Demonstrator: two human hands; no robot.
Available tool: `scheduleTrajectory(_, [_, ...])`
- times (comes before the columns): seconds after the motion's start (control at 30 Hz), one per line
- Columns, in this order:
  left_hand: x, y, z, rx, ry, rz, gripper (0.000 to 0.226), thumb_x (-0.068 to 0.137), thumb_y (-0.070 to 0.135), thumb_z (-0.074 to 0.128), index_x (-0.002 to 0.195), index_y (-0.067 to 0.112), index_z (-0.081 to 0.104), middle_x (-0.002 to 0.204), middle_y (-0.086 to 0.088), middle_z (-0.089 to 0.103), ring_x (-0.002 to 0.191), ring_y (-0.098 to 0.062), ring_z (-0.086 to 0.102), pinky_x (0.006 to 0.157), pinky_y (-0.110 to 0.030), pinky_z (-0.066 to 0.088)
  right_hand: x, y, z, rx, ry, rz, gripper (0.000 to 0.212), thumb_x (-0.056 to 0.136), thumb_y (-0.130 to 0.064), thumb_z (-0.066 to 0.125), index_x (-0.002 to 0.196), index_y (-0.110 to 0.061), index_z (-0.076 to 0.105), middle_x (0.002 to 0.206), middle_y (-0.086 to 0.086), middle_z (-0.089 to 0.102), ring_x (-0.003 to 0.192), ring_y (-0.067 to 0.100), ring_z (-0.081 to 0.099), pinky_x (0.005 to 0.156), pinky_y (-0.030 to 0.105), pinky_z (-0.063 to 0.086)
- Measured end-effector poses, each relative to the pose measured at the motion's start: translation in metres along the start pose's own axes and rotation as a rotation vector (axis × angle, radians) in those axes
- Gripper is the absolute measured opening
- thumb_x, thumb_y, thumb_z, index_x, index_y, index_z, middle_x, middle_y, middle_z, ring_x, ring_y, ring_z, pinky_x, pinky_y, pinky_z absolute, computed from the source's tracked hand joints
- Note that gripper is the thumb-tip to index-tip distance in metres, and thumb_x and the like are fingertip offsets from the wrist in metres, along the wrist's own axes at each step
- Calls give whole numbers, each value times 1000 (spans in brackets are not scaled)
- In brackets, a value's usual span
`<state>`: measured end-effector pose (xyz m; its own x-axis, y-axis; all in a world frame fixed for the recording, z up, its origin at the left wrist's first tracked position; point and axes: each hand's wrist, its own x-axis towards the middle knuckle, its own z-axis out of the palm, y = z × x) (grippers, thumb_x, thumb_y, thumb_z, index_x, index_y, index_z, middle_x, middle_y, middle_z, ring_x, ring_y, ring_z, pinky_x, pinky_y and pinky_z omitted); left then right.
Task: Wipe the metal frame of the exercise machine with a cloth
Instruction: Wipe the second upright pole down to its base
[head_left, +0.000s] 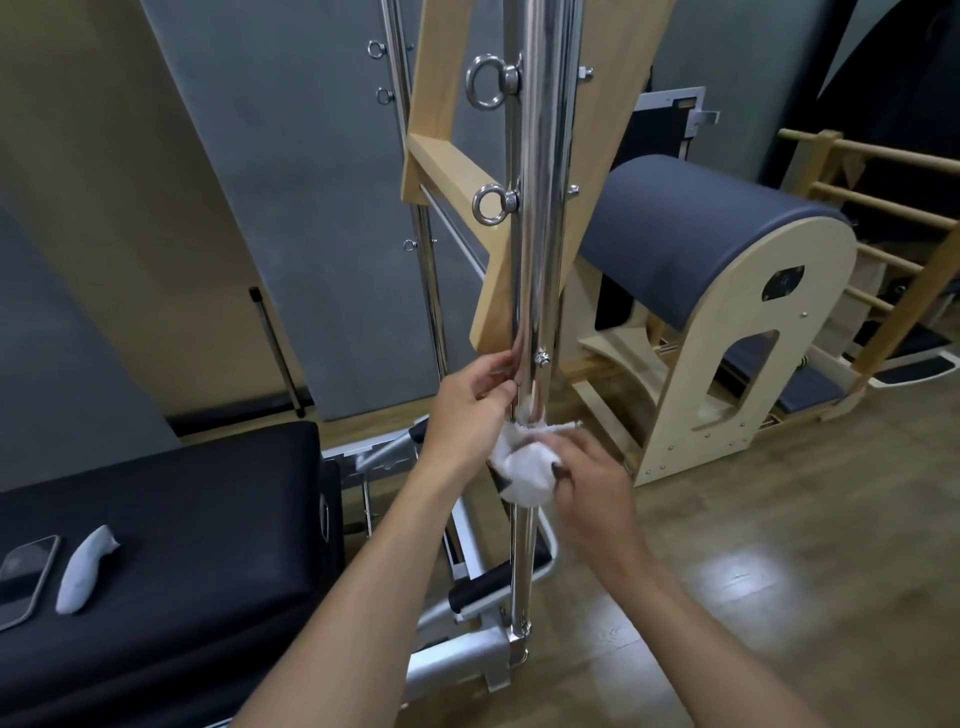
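Observation:
A shiny upright metal pole (543, 208) of the exercise machine's frame rises through the middle of the view, with eye rings bolted to it. A white cloth (524, 470) is bunched around the pole low down. My right hand (592, 480) grips the cloth against the pole from the right. My left hand (470, 410) sits just above and left of the cloth, its fingers curled onto the pole's left side. The pole behind the cloth is hidden.
A black padded bed (171, 545) at lower left carries a phone (23, 579) and a grey rolled cloth (83, 569). A wooden bar (447, 130) crosses behind the pole. A blue-topped wooden barrel (727, 291) stands right, on the wood floor (779, 571).

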<state>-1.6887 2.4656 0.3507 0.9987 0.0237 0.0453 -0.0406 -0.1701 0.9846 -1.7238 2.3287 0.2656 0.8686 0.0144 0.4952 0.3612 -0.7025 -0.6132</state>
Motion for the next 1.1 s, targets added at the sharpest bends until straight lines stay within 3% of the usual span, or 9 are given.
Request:
scheduleTrajectory(0.07, [0,-2,1,-6,10,4,36,97,2,55,125,21,67,111,7,73,107,-11,67,101,-40,52,10,-8,-15,144,163,146,27,92,1,54,110,-11,70,104,1,66,87,9,59,75,0,41])
scheduleTrajectory(0.23, [-4,-2,5,-27,28,12,34,98,5,55,120,28,68,109,11,73,107,-10,67,101,-39,52,48,-15,-43,422,445,463,11,97,-26,59,88,-26,65,80,-12,64,81,10,63,66,28,53])
scheduleTrajectory(0.3, [-5,-3,8,-44,38,13,35,99,7,55,114,36,68,110,11,73,107,-9,68,101,-39,52,55,-23,-47,509,568,463,11,96,-26,61,91,-22,69,81,-10,67,79,6,62,73,35,55])
scheduleTrajectory(0.43, [-7,-3,10,-51,54,7,37,99,8,55,107,42,68,112,12,73,109,-8,67,102,-39,51,48,-36,-40,601,727,455,19,95,-19,62,111,-16,72,95,-8,72,89,0,64,79,23,55])
scheduleTrajectory(0.63, [-10,2,10,-85,58,-15,29,99,8,55,118,27,68,106,10,74,101,-9,69,91,-30,56,6,-52,6,540,405,306,31,91,-10,66,121,-17,69,110,-8,72,101,-6,63,81,9,49])
scheduleTrajectory(0.73, [-11,5,8,-46,47,-14,29,99,12,56,123,24,68,111,10,73,106,-7,67,90,-23,52,10,-38,0,553,377,413,18,92,-13,65,106,-22,74,94,-8,72,82,-5,62,68,16,47])
scheduleTrajectory(0.87, [-11,5,7,-27,45,-23,31,100,16,55,129,24,65,114,8,72,107,-8,67,93,-29,54,38,-26,-30,476,225,435,3,90,-28,68,88,-28,66,92,-14,53,78,-3,52,66,8,41])
scheduleTrajectory(0.97, [-12,4,9,-58,53,-41,30,101,16,53,125,26,67,111,8,74,104,-9,69,96,-38,55,54,-26,-40,456,168,373,13,90,-26,68,77,-29,67,84,-7,48,68,-5,46,59,3,37])
scheduleTrajectory(1.1, [-12,4,10,-62,63,-37,27,100,16,54,118,30,70,108,6,75,103,-13,70,98,-43,54,64,-24,-40,408,216,432,6,89,-30,67,91,-28,62,87,-6,59,71,-1,52,57,10,36])
